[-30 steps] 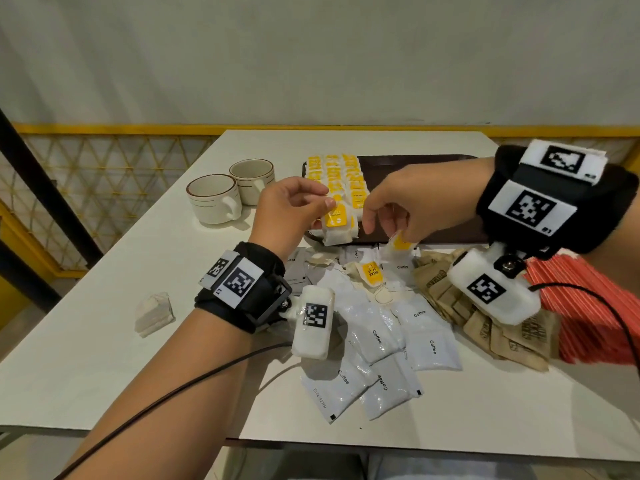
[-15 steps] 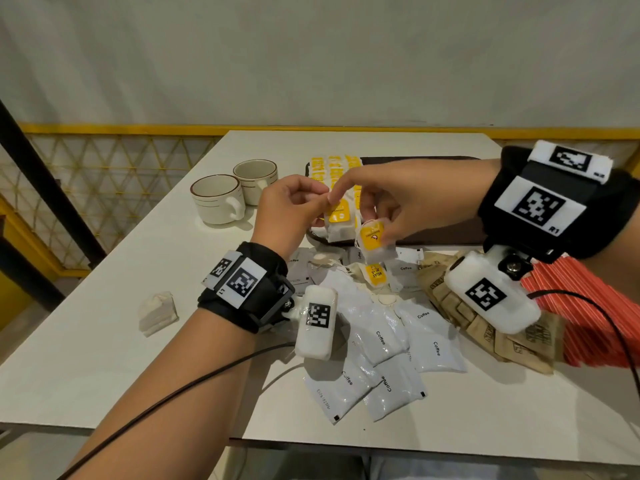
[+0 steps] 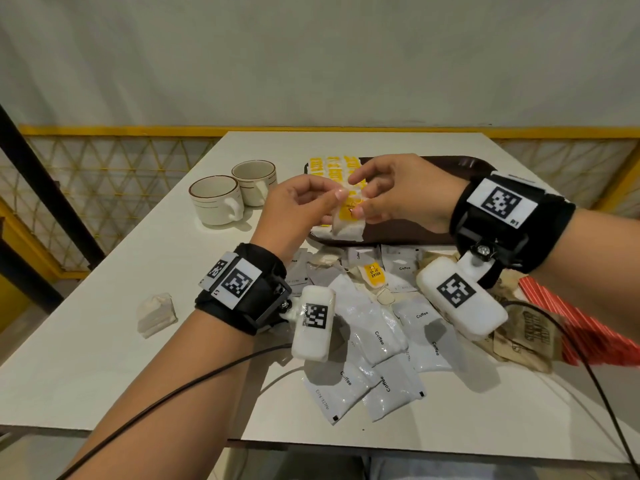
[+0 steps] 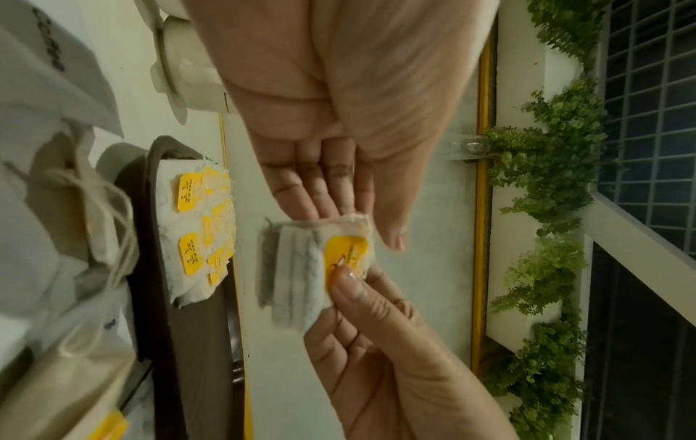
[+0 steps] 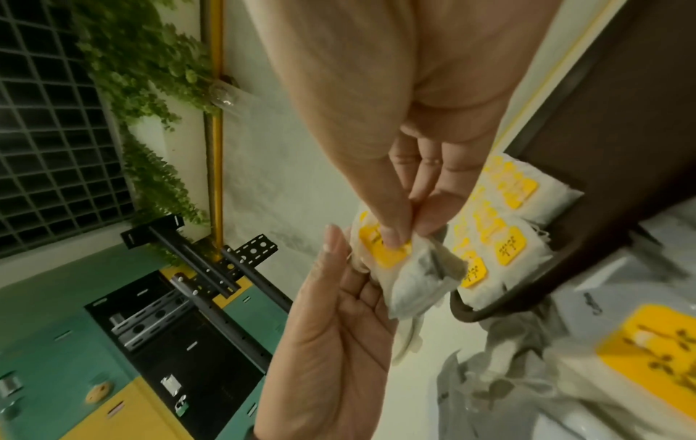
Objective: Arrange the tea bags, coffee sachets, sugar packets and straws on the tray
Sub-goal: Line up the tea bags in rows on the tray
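A small stack of tea bags (image 3: 348,225) with a yellow tag on top hangs just over the near left corner of the dark brown tray (image 3: 433,233). My left hand (image 3: 334,202) holds the stack (image 4: 293,268) from the left, fingers behind it. My right hand (image 3: 358,202) pinches the yellow-tagged top bag (image 5: 418,277) between thumb and fingers. Rows of yellow-tagged tea bags (image 3: 332,168) lie on the tray's left end. White coffee sachets (image 3: 377,337), brown sugar packets (image 3: 530,334) and red straws (image 3: 581,323) lie on the table in front of the tray.
Two cream cups (image 3: 214,199) stand left of the tray. One loose tea bag (image 3: 156,315) lies alone at the table's left. Another yellow-tagged tea bag (image 3: 374,273) sits among the sachets. Wrist cables trail over the table's near edge.
My right hand lifted a yellow-tagged tea bag from the pile on the table and brought it up against the stack in my left hand. Both hands rose slightly.
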Motion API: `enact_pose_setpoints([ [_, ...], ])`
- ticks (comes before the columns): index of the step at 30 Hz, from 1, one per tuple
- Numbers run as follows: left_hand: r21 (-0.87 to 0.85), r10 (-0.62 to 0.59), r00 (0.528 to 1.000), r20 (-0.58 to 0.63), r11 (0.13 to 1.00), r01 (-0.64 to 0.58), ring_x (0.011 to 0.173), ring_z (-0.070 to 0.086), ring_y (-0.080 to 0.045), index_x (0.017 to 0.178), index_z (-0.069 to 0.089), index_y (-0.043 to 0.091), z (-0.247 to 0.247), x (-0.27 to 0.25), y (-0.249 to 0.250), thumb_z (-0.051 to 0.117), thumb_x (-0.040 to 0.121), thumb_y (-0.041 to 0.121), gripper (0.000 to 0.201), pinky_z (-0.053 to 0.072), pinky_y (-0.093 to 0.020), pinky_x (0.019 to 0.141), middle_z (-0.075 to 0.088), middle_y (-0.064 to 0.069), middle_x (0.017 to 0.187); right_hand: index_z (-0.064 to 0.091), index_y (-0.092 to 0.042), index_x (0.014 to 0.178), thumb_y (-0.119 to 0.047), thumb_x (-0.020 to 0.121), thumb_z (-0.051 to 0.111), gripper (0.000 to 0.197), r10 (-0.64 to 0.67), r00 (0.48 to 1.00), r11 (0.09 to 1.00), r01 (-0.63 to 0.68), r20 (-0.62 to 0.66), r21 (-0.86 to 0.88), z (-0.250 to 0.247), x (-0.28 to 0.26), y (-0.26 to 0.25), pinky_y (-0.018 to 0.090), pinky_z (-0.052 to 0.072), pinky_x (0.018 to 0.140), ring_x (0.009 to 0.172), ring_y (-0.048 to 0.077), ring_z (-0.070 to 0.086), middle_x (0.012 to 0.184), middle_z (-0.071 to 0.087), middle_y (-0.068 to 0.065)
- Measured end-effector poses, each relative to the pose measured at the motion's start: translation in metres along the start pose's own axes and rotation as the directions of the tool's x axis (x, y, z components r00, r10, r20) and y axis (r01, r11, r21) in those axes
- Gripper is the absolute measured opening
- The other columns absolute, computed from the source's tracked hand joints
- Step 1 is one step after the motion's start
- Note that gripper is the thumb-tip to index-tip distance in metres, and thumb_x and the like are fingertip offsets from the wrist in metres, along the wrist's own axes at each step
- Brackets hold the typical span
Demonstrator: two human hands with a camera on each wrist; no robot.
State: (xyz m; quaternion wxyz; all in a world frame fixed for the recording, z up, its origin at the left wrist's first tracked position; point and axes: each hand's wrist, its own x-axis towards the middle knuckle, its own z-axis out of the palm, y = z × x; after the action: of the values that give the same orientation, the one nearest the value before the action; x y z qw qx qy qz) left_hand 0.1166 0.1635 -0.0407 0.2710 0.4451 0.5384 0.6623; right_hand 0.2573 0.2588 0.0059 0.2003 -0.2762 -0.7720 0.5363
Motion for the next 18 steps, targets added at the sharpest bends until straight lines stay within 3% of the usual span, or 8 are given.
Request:
enact_pose_setpoints([
  [3, 0.069, 0.015, 0.998, 0.058, 0.997, -0.019, 0.073, 0.062, -0.014, 0.089, 0.066, 0.015, -0.002, 0.0, -0.002, 0.075, 0.076, 0.001, 0.021, 0.055, -0.027, 0.075, 0.064, -0.004, 0.077, 0.058, -0.004, 0.107, 0.013, 0.074, 0.07, 0.039, 0.039, 0.999, 0.995, -0.038, -0.003, 0.092, -0.002, 0.002, 0.004, 0.031, 0.06, 0.069, 0.07, 0.018, 0.064, 0.077, 0.059, 0.009],
  [5, 0.085, 0.017, 1.0, 0.018, 0.996, -0.018, 0.071, 0.061, -0.013, 0.089, 0.065, 0.015, -0.007, 0.002, -0.001, 0.074, 0.075, -0.003, 0.024, 0.054, -0.028, 0.076, 0.062, 0.0, 0.071, 0.058, -0.003, 0.104, 0.009, 0.075, 0.071, 0.034, 0.084, 0.996, 0.994, -0.085, 0.014, 0.068, -0.003, 0.001, 0.008, 0.028, 0.058, 0.064, 0.064, 0.016, 0.063, 0.082, 0.061, 0.014],
  [7, 0.061, 0.019, 0.998, -0.062, 0.998, -0.015, 0.069, 0.064, -0.01, 0.088, 0.064, 0.015, -0.014, 0.006, 0.0, 0.073, 0.076, -0.004, 0.024, 0.054, -0.025, 0.07, 0.064, 0.002, 0.069, 0.061, -0.009, 0.103, -0.005, 0.075, 0.077, 0.032, 0.147, 0.985, 0.959, -0.12, 0.089, -0.256, -0.006, -0.003, 0.014, 0.026, 0.055, 0.065, 0.07, 0.014, 0.062, 0.094, 0.064, 0.016],
  [9, 0.026, 0.019, 0.991, -0.134, 1.0, -0.016, 0.068, 0.066, -0.006, 0.087, 0.063, 0.015, -0.022, 0.009, 0.002, 0.071, 0.077, -0.005, 0.023, 0.053, -0.021, 0.064, 0.067, 0.006, 0.068, 0.063, -0.019, 0.105, -0.024, 0.073, 0.081, 0.037, 0.208, 0.957, 0.789, -0.041, 0.203, -0.613, -0.004, -0.008, 0.02, 0.026, 0.052, 0.071, 0.078, 0.012, 0.059, 0.102, 0.065, 0.008],
  [10, 0.014, 0.017, 0.987, -0.162, 1.0, -0.015, 0.067, 0.067, -0.005, 0.086, 0.063, 0.015, -0.026, 0.01, 0.002, 0.07, 0.078, -0.005, 0.023, 0.052, -0.02, 0.061, 0.068, 0.005, 0.071, 0.061, -0.022, 0.107, -0.032, 0.071, 0.082, 0.043, 0.227, 0.943, 0.707, 0.012, 0.243, -0.707, 0.0, -0.01, 0.023, 0.025, 0.05, 0.074, 0.081, 0.01, 0.057, 0.104, 0.063, 0.004],
  [12, 0.003, 0.012, 0.98, -0.199, 1.0, -0.011, 0.067, 0.067, -0.005, 0.087, 0.063, 0.015, -0.031, 0.011, 0.002, 0.069, 0.079, -0.005, 0.023, 0.051, -0.018, 0.059, 0.067, -0.002, 0.078, 0.057, -0.024, 0.112, -0.038, 0.067, 0.084, 0.054, 0.239, 0.933, 0.638, 0.06, 0.271, -0.768, 0.009, -0.013, 0.028, 0.023, 0.048, 0.074, 0.083, 0.009, 0.055, 0.106, 0.059, -0.002],
  [14, -0.012, 0.006, 0.976, -0.218, 1.0, -0.008, 0.067, 0.067, -0.005, 0.088, 0.062, 0.014, -0.033, 0.012, 0.002, 0.069, 0.079, -0.005, 0.022, 0.05, -0.017, 0.057, 0.066, -0.003, 0.08, 0.055, -0.023, 0.113, -0.034, 0.069, 0.083, 0.053, 0.21, 0.935, 0.605, 0.104, 0.285, -0.789, 0.017, -0.013, 0.033, 0.016, 0.044, 0.067, 0.078, 0.005, 0.051, 0.104, 0.055, -0.004],
  [18, -0.033, 0.001, 0.972, -0.234, 0.999, -0.009, 0.067, 0.067, -0.004, 0.089, 0.062, 0.012, -0.034, 0.013, 0.002, 0.068, 0.079, -0.006, 0.022, 0.05, -0.015, 0.057, 0.066, -0.003, 0.081, 0.06, -0.016, 0.107, -0.011, 0.082, 0.065, 0.026, 0.1, 0.958, 0.58, 0.163, 0.269, -0.798, 0.02, -0.005, 0.036, 0.013, 0.039, 0.063, 0.084, 0.011, 0.053, 0.099, 0.058, -0.002],
])
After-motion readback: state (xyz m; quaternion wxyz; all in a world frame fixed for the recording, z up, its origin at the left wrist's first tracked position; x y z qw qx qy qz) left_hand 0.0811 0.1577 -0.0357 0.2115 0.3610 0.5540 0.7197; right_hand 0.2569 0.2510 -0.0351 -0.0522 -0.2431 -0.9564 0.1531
